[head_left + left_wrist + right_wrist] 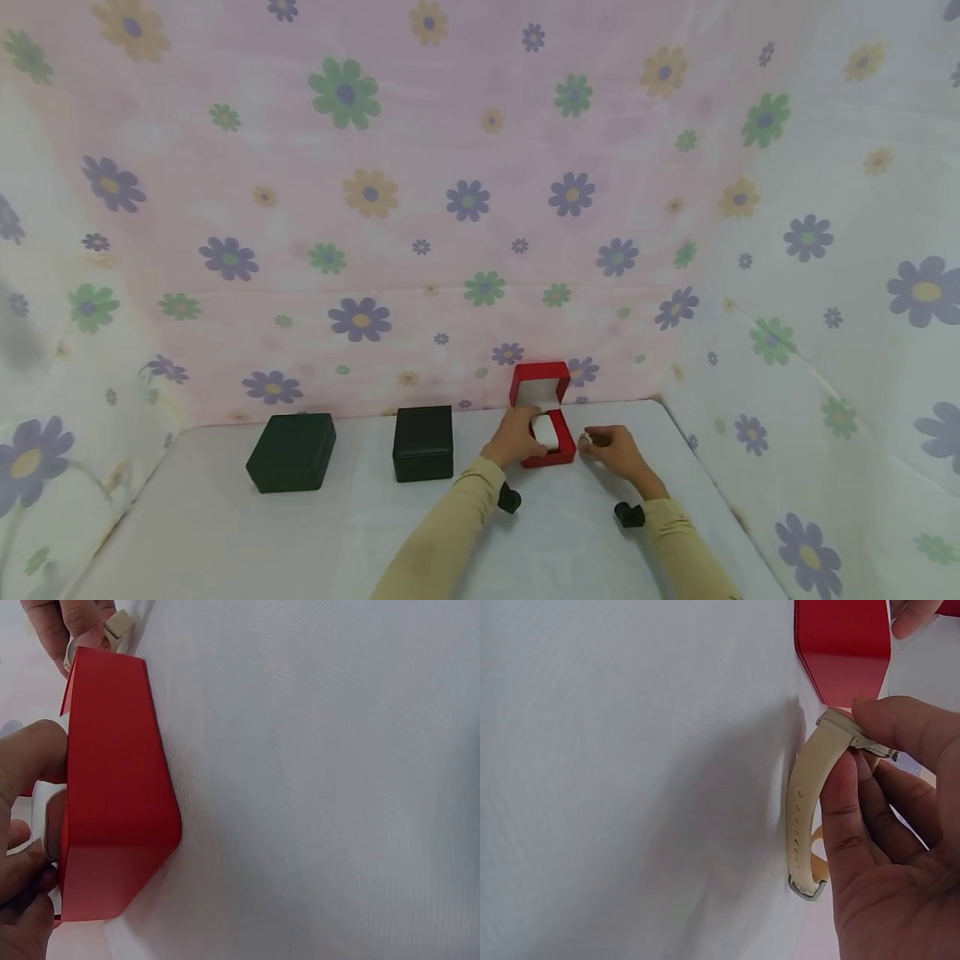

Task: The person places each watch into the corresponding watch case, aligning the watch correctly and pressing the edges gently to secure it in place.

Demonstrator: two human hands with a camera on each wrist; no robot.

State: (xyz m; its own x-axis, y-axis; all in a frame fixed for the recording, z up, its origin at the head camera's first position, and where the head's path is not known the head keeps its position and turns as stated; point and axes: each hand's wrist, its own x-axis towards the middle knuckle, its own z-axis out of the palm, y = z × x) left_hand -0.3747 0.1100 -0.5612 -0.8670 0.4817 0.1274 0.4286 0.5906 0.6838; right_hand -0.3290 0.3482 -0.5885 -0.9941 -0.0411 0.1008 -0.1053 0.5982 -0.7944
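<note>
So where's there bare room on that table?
The white table is bare in front of the green box and between it and the black box. Crowded: the red box, with the left hand at its white cushion and the right hand holding a watch beside it.

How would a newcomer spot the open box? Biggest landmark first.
Find the white table before the flower-print backdrop, then scan its far edge rightward to the red box, where the left hand grips a white cushion. It alone is red with its lid up; the dark green box and the black box, both further left, are shut.
</note>
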